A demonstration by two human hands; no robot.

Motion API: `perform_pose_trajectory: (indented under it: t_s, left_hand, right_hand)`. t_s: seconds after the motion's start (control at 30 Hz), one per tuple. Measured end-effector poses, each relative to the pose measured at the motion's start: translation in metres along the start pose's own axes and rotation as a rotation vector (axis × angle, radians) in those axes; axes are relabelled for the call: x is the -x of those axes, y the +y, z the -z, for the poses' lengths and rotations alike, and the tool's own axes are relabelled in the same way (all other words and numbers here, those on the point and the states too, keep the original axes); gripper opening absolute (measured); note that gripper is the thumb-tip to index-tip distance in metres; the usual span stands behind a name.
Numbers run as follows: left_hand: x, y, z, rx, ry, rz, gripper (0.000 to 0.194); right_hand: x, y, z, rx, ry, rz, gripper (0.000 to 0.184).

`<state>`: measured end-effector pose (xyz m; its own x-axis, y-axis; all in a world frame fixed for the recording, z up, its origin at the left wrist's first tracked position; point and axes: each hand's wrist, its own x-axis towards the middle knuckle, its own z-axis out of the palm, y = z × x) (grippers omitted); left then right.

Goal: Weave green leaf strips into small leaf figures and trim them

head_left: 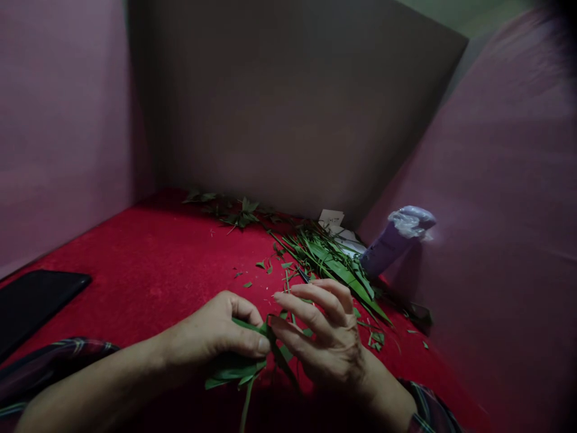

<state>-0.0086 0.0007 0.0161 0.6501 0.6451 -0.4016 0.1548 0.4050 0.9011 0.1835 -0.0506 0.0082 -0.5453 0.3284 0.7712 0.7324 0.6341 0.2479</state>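
My left hand (225,334) pinches a folded bundle of green leaves (237,367) between thumb and fingers, low in the middle of the view. A thin stem hangs down from the bundle. Close on its right is my right hand (324,337), fingers stretched out and apart. Its lowest fingertip is at the edge of the leaves; whether it touches them I cannot tell. A dark, narrow leaf strip dangles between the two hands. Just beyond the right fingers, a dark pointed tool tip (303,275) shows, the rest of it hidden.
A pile of long green leaves (338,267) lies on the red tabletop (153,258), with leaf scraps around it. Behind stand white papers (331,218) and a purple packet (387,243) leaning by the right wall. More leaves (243,213) lie along the back wall. A black flat object (40,300) is at left.
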Motion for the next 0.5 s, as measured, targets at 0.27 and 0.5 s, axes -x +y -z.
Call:
perform_pose_trajectory:
  t_s: [0.27, 0.5]
  left_hand:
    - [-0.0003, 0.0001, -0.0015, -0.018, 0.021, -0.038, 0.016]
    - [-0.0016, 0.0004, 0.0, -0.011, 0.016, -0.059, 0.025]
  right_hand:
    - [-0.0011, -0.0009, 0.0058, -0.118, -0.028, -0.009, 0.016]
    - [-0.0022, -0.0037, 0.0044, -0.205, -0.138, -0.103, 0.017]
